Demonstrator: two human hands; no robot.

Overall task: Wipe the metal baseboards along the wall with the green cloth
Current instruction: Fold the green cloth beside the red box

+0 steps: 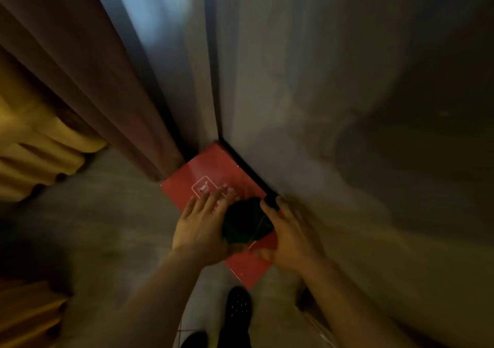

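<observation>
Two hands meet on the green cloth [246,222] beside the baseboard [248,169]: left hand [199,231] straight-fingered against it, right hand [290,239] gripping. We judge we're bunching it; next, press it along the metal.

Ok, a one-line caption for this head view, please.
The left hand and right hand hold a bunched green cloth between them above a red panel lying by the dark baseboard, beside a curtain.
</observation>
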